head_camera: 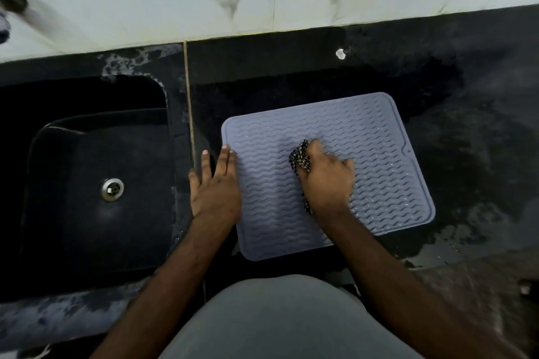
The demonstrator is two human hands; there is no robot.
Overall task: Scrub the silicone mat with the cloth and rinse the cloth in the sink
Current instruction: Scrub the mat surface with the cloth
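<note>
- Silicone mat on dark counter right of sink, turned slightly, long axis near-left to far-right
- left hand flat, fingers straight, pinning mat's left edge
- right hand gripping bunched cloth mid-mat
- scrubbing step; next probably cloth to sink for rinse

Both forearms are seen bare, no sleeves reaching them; a plain grey garment is worn on the torso.
</note>
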